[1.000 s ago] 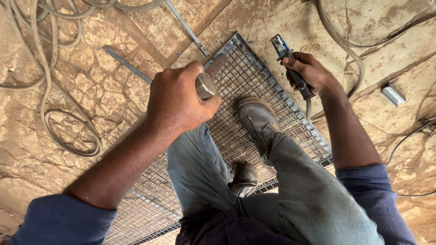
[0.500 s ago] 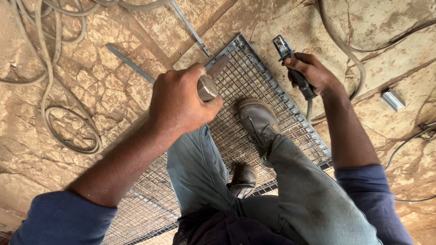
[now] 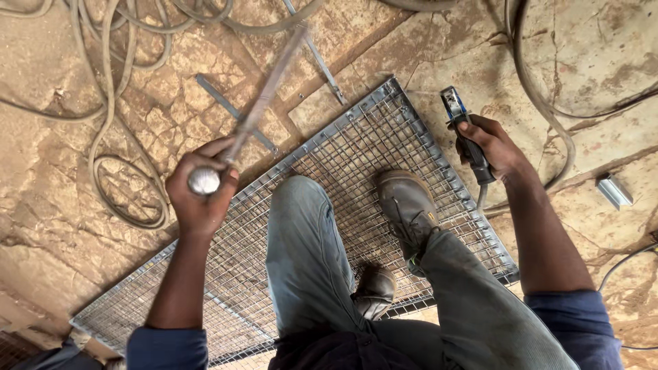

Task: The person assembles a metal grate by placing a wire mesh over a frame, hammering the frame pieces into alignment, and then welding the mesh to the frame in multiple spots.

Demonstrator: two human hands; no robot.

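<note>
- the person stood and knelt on a wire mesh panel framed in grey metal, lying flat on the cracked stone floor; one boot was planted on the mesh and the other boot was tucked under the body.
- the left hand was closed around the butt of a long metal rod, which pointed up and away over the floor and showed blurred in the head view.
- the right hand was wrapped tight around the black grip of a welding electrode holder with a blue-tipped clamp, held just past the far right edge of the panel; its cable trailed off across the floor.
- i could not tell whether an electrode sat in the clamp.
- as a judgement, the panel looked largely assembled: mesh lay within the frame on every visible side, and small tack marks seemed to dot the far edge, though they were too small to be sure of.
- what was left appeared to be more joining along the frame, since both tools were raised off the metal and neither touched it.
- loose flat bars and coiled hoses lay on the floor to the left, apart from the panel.
</note>
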